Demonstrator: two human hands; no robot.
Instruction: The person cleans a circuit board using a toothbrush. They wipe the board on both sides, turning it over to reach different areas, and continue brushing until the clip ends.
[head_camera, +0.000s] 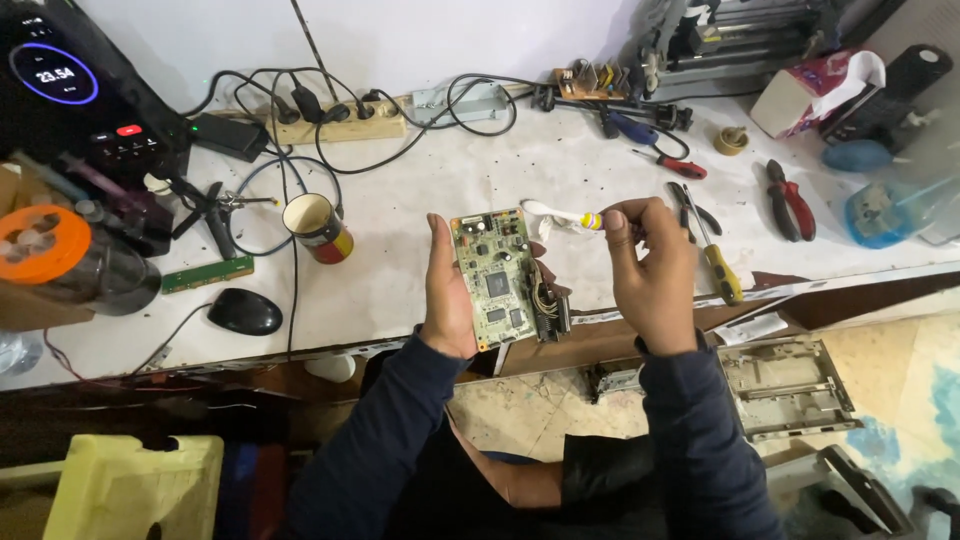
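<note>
My left hand (446, 296) grips a green circuit board (497, 277) by its left edge and holds it upright over the front edge of the white workbench (400, 280). The board carries dark chips and a black connector block on its right side. My right hand (648, 268) is closed around the handle of a white toothbrush (562, 214) with a yellow and blue band. The brush head points left and sits just above the board's top right corner.
A mug (318, 227), a black mouse (245, 312) and a power strip (335, 124) with cables lie to the left. Screwdrivers (715, 255), red-handled pliers (790, 200) and a tissue box (810, 90) lie to the right. Grey plastic printer parts (785, 385) rest on the floor.
</note>
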